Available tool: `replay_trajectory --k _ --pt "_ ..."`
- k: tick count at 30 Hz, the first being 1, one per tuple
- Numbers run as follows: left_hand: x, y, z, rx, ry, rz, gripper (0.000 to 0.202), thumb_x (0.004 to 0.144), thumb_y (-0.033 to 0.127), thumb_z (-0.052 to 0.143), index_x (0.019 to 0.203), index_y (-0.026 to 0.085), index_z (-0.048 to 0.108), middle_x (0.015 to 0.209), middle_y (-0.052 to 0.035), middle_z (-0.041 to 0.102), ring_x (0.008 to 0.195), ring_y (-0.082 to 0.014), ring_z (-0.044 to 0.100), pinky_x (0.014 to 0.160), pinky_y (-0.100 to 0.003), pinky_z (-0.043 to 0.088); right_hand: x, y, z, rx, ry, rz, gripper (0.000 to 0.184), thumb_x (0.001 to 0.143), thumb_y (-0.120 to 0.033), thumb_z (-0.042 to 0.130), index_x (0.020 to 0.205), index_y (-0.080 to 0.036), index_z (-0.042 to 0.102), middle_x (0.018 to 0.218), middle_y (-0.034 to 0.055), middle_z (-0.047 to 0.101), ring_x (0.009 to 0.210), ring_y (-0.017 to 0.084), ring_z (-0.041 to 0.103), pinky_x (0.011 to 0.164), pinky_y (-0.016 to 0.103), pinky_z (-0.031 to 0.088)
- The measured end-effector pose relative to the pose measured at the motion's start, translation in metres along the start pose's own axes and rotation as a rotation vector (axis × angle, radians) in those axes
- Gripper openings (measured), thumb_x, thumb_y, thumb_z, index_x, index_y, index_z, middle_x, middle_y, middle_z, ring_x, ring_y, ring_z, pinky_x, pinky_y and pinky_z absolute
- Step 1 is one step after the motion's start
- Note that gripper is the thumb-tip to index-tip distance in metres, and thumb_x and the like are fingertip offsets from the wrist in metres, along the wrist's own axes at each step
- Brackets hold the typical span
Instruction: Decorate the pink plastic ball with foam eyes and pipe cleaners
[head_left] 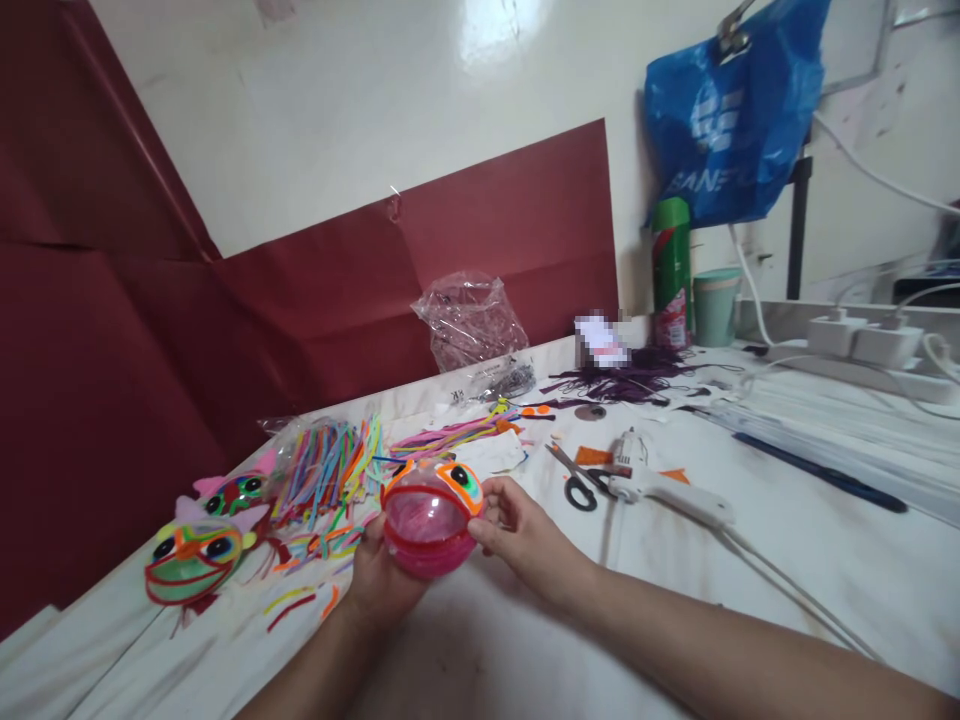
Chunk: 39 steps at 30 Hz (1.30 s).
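Between my two hands is a clear pink plastic ball (429, 528) made up as a fish face, with orange-rimmed eyes and a red pipe-cleaner mouth line. My left hand (382, 580) cups it from the left and below. The fingers of my right hand (510, 525) pinch its right side, just under the eye. To the left sit two finished-looking fish faces, a green one (191, 565) in front and a red one (244, 492) behind. Bundled pipe cleaners (326, 465) in many colours lie behind my left hand.
Right of my hands lie scissors (581, 485) and a white glue gun (667, 490) with its cord. Purple strands (637, 375), a green spray can (671, 270), a lidded cup (716, 308) and a power strip (862, 365) stand farther back. A blue bag (735, 120) hangs above.
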<state>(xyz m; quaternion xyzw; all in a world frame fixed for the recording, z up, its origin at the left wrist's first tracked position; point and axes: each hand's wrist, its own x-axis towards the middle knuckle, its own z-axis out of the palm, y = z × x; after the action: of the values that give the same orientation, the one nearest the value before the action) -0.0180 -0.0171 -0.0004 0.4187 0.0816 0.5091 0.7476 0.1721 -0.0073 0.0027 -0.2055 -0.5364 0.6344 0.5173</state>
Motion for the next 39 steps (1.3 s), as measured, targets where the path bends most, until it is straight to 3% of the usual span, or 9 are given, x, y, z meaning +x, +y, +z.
replay_trajectory --k 8,13,22,28,33,36,39 --pt "0.000 -0.006 -0.001 0.063 0.098 0.037 0.048 0.086 0.046 0.049 0.123 0.018 0.060 0.120 -0.0116 0.067 0.116 -0.0293 0.057 0.107 -0.047 0.033 0.003 0.003 -0.007 0.007 0.010 0.037 0.052 0.059 -0.058 0.077 0.086 -0.022 0.052 0.072 -0.0044 0.055 0.065 0.012 0.052 0.060 0.026 0.040" --pt "0.003 -0.010 -0.001 0.069 0.163 -0.005 0.052 0.085 0.048 0.049 0.121 0.013 0.061 0.119 -0.0149 0.067 0.121 -0.0333 0.052 0.109 -0.053 0.028 0.004 0.006 -0.011 0.005 0.045 0.077 0.058 0.059 -0.056 0.078 0.101 -0.023 0.053 0.091 0.0008 0.062 0.075 0.016 0.058 0.064 0.028 0.045" --pt "0.007 -0.011 0.004 -0.007 0.109 0.023 0.039 0.088 0.037 0.051 0.121 0.019 0.062 0.110 -0.0095 0.072 0.116 -0.0279 0.057 0.109 -0.048 0.029 0.003 0.007 -0.014 -0.013 0.030 0.090 0.051 0.065 -0.051 0.077 0.103 -0.022 0.059 0.097 0.0033 0.066 0.084 0.019 0.059 0.067 0.028 0.044" --pt "0.006 -0.012 -0.002 -0.020 0.116 0.036 0.045 0.085 0.039 0.057 0.125 0.019 0.059 0.116 -0.0103 0.069 0.122 -0.0299 0.052 0.111 -0.048 0.025 0.004 0.009 -0.016 -0.002 0.016 0.082 0.048 0.066 -0.049 0.078 0.103 -0.022 0.061 0.084 0.0002 0.065 0.080 0.017 0.059 0.067 0.028 0.044" --pt "0.007 -0.013 -0.007 0.012 0.101 0.081 0.054 0.084 0.036 0.058 0.134 0.017 0.050 0.123 -0.0121 0.065 0.126 -0.0307 0.048 0.113 -0.050 0.022 0.004 0.010 -0.017 0.002 -0.009 0.088 0.049 0.067 -0.048 0.077 0.105 -0.021 0.060 0.090 0.0015 0.065 0.080 0.016 0.058 0.069 0.027 0.043" --pt "0.007 -0.013 -0.006 0.011 0.090 0.069 0.055 0.083 0.036 0.058 0.134 0.016 0.049 0.122 -0.0130 0.066 0.126 -0.0316 0.049 0.113 -0.051 0.021 0.006 0.012 -0.019 -0.009 -0.018 0.037 0.048 0.067 -0.048 0.077 0.103 -0.021 0.059 0.092 0.0019 0.064 0.077 0.015 0.057 0.067 0.027 0.042" --pt "0.007 -0.014 -0.003 0.005 0.109 0.079 0.052 0.086 0.033 0.054 0.133 0.014 0.050 0.120 -0.0135 0.067 0.126 -0.0316 0.049 0.113 -0.052 0.020 0.008 0.015 -0.021 -0.071 0.074 -0.035 0.051 0.063 -0.049 0.079 0.101 -0.022 0.059 0.089 0.0003 0.062 0.071 0.014 0.054 0.067 0.028 0.042"
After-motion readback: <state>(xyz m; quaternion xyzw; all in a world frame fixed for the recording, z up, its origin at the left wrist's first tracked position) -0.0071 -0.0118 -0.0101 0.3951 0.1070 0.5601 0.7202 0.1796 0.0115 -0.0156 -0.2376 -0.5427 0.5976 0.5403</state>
